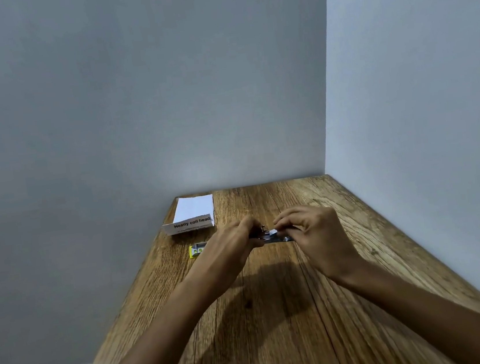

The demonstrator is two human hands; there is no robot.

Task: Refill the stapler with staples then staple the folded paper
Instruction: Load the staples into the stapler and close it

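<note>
A small dark stapler (272, 236) with metal parts lies on the wooden table (279, 313), near its middle. My left hand (231, 243) grips the stapler's left end. My right hand (314, 233) pinches its right part from above; whether a strip of staples is between those fingers I cannot tell. A yellow staple box (196, 250) lies open just left of my left hand, partly hidden by it. The folded white paper (192, 215) with black printed text rests at the table's far left corner.
Grey walls close the table at the back and on the right. The table's left edge drops to the floor, close to the paper and the staple box.
</note>
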